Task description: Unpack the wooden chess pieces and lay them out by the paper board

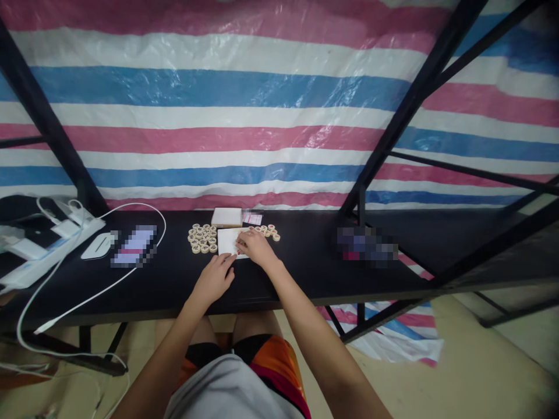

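Round wooden pieces with dark markings stand in a group left of a white sheet or box lid. More round pieces, some with red markings, lie at its right. My right hand is over the white surface, its fingers bent together at something too small to make out. At the near left edge of the white surface rests my left hand, its fingers spread and holding nothing visible. A small red mark or piece shows between the two hands.
A white box stands behind, beside a pinkish card. At the left are a phone, a white device, a power strip and looping cables. Blurred items lie at the right. Black frame bars rise on both sides.
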`<state>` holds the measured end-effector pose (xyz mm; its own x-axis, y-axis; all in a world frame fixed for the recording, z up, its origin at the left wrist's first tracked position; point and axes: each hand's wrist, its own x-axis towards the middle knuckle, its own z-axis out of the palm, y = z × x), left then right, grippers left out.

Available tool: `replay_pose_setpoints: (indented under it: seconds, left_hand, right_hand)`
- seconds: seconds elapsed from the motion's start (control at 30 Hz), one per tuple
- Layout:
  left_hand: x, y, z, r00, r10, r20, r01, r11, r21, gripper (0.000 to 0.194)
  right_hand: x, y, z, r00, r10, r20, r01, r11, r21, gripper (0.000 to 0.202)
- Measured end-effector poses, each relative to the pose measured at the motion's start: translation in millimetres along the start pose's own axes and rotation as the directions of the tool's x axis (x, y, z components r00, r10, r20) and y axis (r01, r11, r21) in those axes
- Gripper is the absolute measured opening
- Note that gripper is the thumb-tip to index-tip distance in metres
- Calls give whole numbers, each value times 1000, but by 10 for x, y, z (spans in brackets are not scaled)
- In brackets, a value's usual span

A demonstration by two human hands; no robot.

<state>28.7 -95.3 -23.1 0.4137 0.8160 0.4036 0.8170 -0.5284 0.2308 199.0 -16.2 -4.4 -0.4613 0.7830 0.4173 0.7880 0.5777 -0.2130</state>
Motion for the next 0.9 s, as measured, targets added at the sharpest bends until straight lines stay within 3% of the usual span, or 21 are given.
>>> replay_pose_setpoints:
  seconds: [0.13, 0.27, 0.4, 0.47, 0.57, 0.9]
  left_hand:
    - [-1, 3, -6, 1000, 1, 8, -1, 1000, -6, 40]
    - [-8, -4, 3, 1000, 7, -1, -7, 1000, -3, 40]
    - [-10, -18, 22, 1000, 5, -16, -5, 1000, 6, 40]
    - [-9, -23, 27, 1000, 5, -12, -4, 1000, 7, 40]
    - [-8, -26, 30, 1000, 1, -15, 0, 1000, 5, 39]
    - [-12, -9, 11, 1000, -7, -9, 7, 1000, -6, 39]
  right_hand:
    - [-36, -54, -45, 1000, -21, 19, 23, 995, -101, 27]
    - [-105, 4, -137, 999, -4, -39, 0, 994, -105, 26]
    - [-295, 284, -222, 960, 244, -139, -265, 951, -157, 33]
    - [-421, 437, -238, 928, 360, -89, -371, 913, -173, 33]
    - [-560, 575, -235, 926, 377, -5, -371, 910, -184, 27]
    - [-582, 648, -256, 899, 437, -25, -437, 892, -117, 23]
